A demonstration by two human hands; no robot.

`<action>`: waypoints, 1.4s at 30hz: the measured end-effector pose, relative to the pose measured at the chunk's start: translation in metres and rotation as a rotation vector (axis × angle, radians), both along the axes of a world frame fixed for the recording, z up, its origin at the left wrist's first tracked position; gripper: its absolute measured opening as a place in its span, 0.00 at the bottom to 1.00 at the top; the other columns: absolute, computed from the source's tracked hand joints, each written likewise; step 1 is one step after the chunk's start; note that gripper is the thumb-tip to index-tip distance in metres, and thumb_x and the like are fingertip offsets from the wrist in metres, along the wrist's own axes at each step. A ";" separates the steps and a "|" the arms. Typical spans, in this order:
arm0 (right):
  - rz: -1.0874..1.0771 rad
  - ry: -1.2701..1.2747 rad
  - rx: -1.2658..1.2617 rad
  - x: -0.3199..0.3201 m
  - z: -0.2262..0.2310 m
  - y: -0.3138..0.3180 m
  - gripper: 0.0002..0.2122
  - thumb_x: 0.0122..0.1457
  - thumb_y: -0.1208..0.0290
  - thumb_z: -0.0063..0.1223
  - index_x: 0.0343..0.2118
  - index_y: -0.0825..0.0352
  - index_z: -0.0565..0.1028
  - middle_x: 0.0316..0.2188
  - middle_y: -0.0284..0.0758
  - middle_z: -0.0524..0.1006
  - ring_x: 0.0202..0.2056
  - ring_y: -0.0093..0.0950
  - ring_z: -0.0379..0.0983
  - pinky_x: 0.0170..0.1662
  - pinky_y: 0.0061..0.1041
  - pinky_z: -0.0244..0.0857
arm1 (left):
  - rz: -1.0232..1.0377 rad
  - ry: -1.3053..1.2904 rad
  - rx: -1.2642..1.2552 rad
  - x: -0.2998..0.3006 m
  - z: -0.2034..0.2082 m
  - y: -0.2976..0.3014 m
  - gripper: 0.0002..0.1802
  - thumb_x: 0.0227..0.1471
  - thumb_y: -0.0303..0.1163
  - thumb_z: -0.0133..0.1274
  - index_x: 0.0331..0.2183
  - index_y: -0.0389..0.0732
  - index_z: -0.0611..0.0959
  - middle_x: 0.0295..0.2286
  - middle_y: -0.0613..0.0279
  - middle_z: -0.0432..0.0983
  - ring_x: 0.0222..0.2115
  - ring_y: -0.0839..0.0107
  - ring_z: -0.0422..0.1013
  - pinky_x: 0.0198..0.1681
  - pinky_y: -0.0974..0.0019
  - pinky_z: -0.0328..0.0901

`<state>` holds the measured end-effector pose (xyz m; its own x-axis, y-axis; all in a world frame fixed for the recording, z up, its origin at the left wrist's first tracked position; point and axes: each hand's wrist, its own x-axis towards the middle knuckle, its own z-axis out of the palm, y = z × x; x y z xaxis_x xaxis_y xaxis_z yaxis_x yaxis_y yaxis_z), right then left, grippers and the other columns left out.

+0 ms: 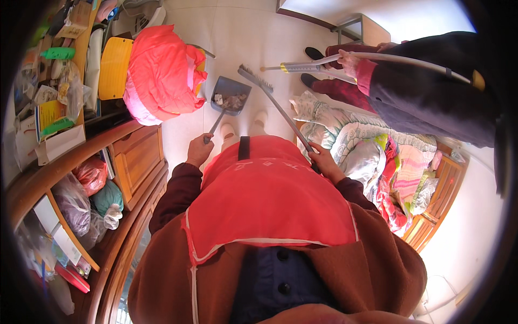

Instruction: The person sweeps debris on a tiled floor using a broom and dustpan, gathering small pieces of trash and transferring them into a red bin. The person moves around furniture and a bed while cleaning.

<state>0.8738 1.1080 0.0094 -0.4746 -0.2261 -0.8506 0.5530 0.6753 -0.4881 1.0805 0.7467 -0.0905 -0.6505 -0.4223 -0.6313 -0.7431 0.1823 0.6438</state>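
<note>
My left hand [199, 149] is closed around the handle of a dark grey dustpan [239, 88], which rests on the floor just ahead of my feet. Crumpled pale scraps [230, 101] lie inside the pan. In my right hand [325, 162] is the long grey handle of a broom [280, 112]. Its bristled head [256, 79] is at the floor, to the right of the dustpan and a little beyond it. Part of the broom handle's upper end is hidden by my fingers.
At left, a yellow chair [113, 68] bears a red puffy jacket [162, 70], beside a crowded wooden cabinet [137, 156]. On the right a person in dark clothes [426, 89] holds a crutch [305, 67]. Nearer me, a wooden bench [437, 208] is heaped with bedding [350, 132].
</note>
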 end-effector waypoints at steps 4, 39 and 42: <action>0.030 0.020 0.005 0.004 0.000 -0.002 0.21 0.51 0.71 0.48 0.50 0.65 0.68 0.15 0.28 0.66 0.15 0.18 0.60 0.17 0.19 0.54 | -0.014 -0.007 -0.015 0.006 0.003 0.000 0.18 0.40 0.32 0.49 0.37 0.39 0.80 0.24 0.50 0.76 0.27 0.59 0.74 0.33 0.63 0.66; 0.079 0.023 -0.052 0.025 -0.011 0.006 0.22 0.52 0.71 0.48 0.52 0.68 0.66 0.17 0.29 0.68 0.17 0.18 0.63 0.19 0.19 0.57 | -0.035 -0.034 -0.010 0.017 0.006 0.002 0.18 0.40 0.33 0.48 0.36 0.39 0.80 0.24 0.51 0.76 0.27 0.58 0.73 0.33 0.63 0.66; 0.095 0.033 -0.055 0.025 -0.013 0.005 0.22 0.52 0.71 0.48 0.52 0.68 0.66 0.17 0.29 0.68 0.18 0.18 0.63 0.20 0.19 0.57 | -0.036 -0.009 -0.035 0.019 0.001 0.000 0.18 0.40 0.33 0.48 0.36 0.39 0.80 0.25 0.51 0.76 0.27 0.59 0.73 0.33 0.63 0.66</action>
